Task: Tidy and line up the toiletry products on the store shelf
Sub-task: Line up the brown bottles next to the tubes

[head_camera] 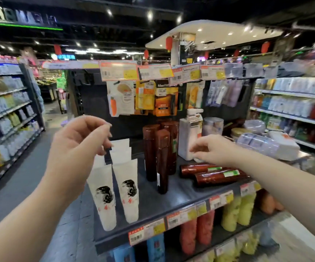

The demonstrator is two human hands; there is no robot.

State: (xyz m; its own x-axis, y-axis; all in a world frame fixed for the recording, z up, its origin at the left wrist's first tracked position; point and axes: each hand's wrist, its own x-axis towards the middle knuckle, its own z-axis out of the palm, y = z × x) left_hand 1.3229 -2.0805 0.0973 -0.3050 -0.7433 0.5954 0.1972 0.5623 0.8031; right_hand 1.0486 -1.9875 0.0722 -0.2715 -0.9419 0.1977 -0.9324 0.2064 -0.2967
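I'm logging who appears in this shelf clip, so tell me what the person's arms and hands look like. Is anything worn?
The left forearm and right forearm are bare to the frame edge, with no sleeves in view. The left hand and right hand wear no gloves. No watch, bracelet or ring shows. The nails look short and unpainted, though the picture is blurred.

Left hand perhaps at white tube

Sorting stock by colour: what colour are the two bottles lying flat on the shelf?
The bottles are dark reddish-brown with green labels, clearest in the head view.
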